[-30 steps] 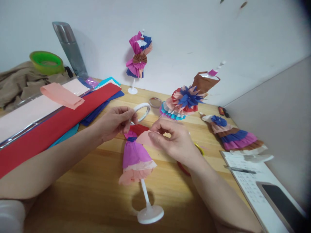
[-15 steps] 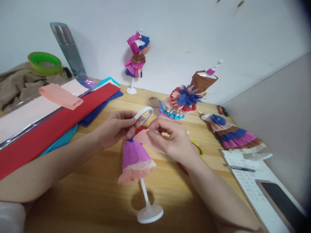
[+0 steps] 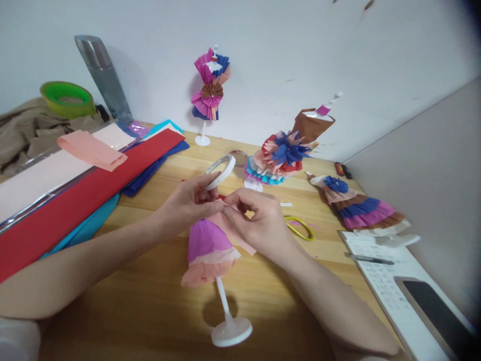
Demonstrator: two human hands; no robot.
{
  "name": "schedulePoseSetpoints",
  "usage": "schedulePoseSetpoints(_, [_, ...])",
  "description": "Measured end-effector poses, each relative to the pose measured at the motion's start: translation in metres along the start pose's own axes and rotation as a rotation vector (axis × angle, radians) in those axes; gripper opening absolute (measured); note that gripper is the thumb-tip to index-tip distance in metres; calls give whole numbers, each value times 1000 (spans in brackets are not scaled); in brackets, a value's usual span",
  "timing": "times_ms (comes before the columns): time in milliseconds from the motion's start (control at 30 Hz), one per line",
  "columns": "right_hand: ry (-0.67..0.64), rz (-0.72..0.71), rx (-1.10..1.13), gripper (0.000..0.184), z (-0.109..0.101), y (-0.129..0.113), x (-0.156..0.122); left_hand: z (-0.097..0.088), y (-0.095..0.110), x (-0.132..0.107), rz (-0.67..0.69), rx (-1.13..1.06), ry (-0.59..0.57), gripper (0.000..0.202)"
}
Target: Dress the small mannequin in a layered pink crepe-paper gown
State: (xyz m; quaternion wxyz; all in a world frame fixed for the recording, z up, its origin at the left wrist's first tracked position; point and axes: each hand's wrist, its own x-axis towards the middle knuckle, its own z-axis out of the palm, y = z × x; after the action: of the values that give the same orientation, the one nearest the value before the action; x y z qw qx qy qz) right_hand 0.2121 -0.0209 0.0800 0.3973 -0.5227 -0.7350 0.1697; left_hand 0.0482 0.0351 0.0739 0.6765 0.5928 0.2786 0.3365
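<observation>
My left hand [image 3: 193,198] is closed on a roll of white tape [image 3: 226,173], tilted up above the fingers, and its thumb meets the edge of a peach crepe paper piece [image 3: 238,236]. My right hand [image 3: 257,210] pinches that paper's upper edge, close beside the left fingertips. The paper hangs down under the right hand. Right below both hands stands a small white dress form [image 3: 232,332] on a round base, wearing a purple crepe paper skirt [image 3: 208,239] with a white and peach hem. Its upper part is mostly hidden by my hands; a little red shows there.
Crepe paper in red [image 3: 93,188] and other colours lies at left, near a bottle [image 3: 108,80] and a green tape roll [image 3: 67,99]. Dressed forms [image 3: 212,90] stand behind. A yellow scissor handle [image 3: 306,233], a notepad with a pen [image 3: 370,259] and a phone [image 3: 432,311] lie right.
My two hands have come together, fingertips now meeting at the paper's edge. The tape roll has turned and tilted in my left hand. The peach paper hangs lower.
</observation>
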Motion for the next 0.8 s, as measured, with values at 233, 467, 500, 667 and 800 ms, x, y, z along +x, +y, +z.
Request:
schedulePoseSetpoints(233, [5, -19, 24, 12, -20, -4, 1, -3, 1, -1, -41, 138, -55, 35])
schedulePoseSetpoints(467, [103, -146, -101, 24, -32, 1, 5, -3, 8, -3, 30, 345, -89, 38])
schedulePoseSetpoints(500, [72, -151, -119, 23, -31, 1, 5, -3, 10, -3, 39, 388, -100, 40])
schedulePoseSetpoints(667, [-11, -104, -129, 16, -31, 2, 5, -5, 19, -4, 115, 568, -185, 42])
schedulePoseSetpoints(800, [-46, -71, -108, 17, -31, 1, 5, -7, 26, -5, 171, 655, -231, 35])
